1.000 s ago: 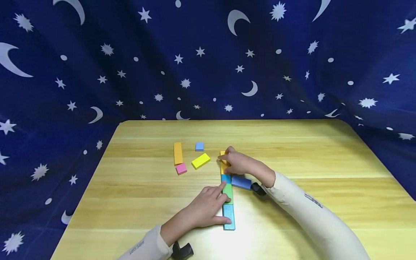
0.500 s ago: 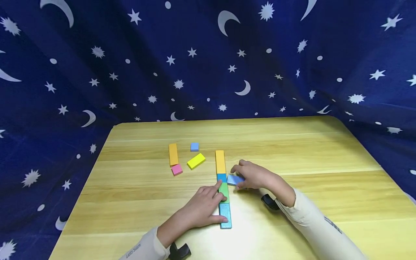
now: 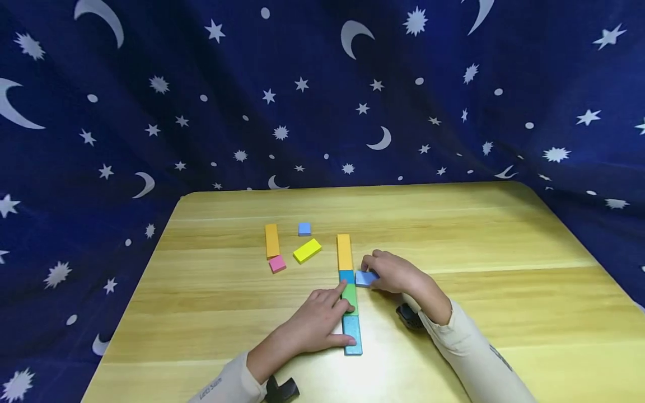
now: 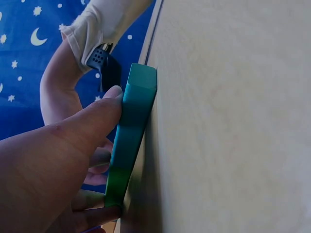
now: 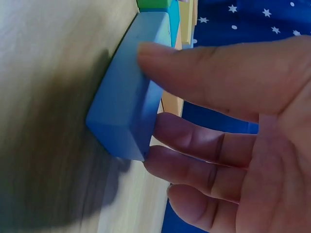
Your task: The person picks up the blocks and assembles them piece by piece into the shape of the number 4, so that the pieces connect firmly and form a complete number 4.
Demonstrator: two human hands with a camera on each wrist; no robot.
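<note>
A straight row of flat blocks lies lengthwise on the table: an orange block (image 3: 345,252) at the far end, a small blue block (image 3: 346,275), a green block (image 3: 350,295) and a teal block (image 3: 352,331) nearest. My left hand (image 3: 319,318) rests on this row with fingers spread. Its index fingertip touches the small blue block, another finger the green one, and the thumb the teal one. To the right of the row, my right hand (image 3: 395,275) pinches a light blue block (image 5: 124,82) between thumb and fingers. That block lies crosswise, its end at or very near the row's side.
Left of the row lie a yellow block (image 3: 307,251), a small light blue block (image 3: 304,229), an orange block (image 3: 272,240) and a pink block (image 3: 277,263). A dark blue curtain (image 3: 322,106) with moons and stars hangs behind the wooden table (image 3: 453,229).
My right hand has left the far orange block, moved toward me and taken hold of the light blue block beside the row. The left hand stays on the row.
</note>
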